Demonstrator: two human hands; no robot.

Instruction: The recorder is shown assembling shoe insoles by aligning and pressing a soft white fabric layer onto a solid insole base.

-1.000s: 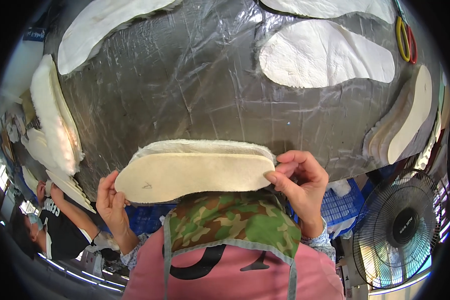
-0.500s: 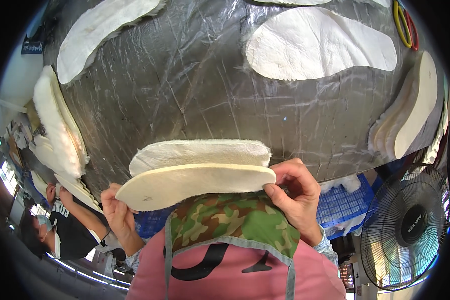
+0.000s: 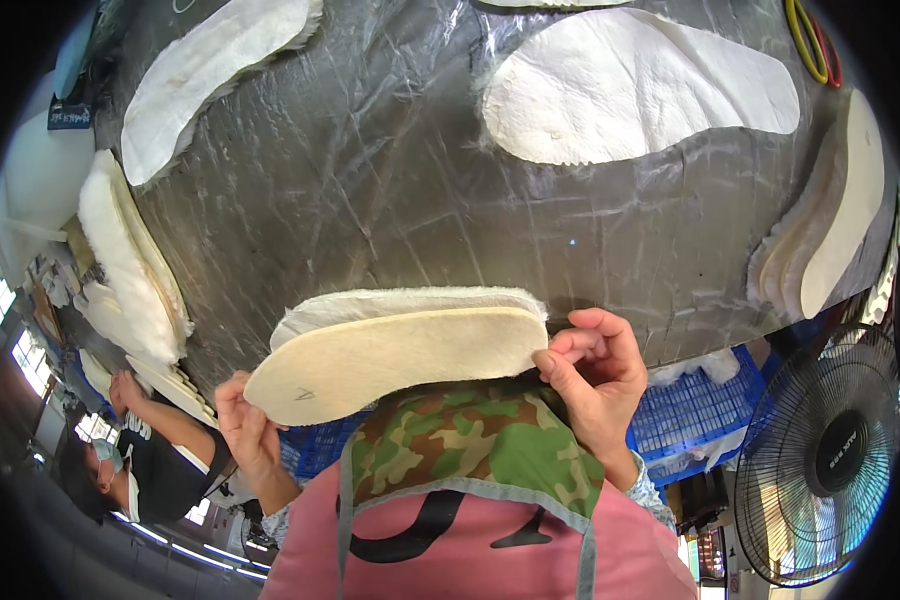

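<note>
Insole (image 3: 400, 365) partly hides fleece piece (image 3: 400, 300); fan (image 3: 842, 455) right (blue crate (image 3: 685, 412) near).

Table (image 3: 420, 235): wide path across the middle
Sole (image 3: 400, 360): blocks the front
Stack (image 3: 850, 210): blocks the right
Fluffy pile (image 3: 125, 260): blocks the left

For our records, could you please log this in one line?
left hand: cream insole, left end; right hand: right end; behind: white piece

One held insole (image 3: 400, 362), one fan (image 3: 838, 450)
</note>
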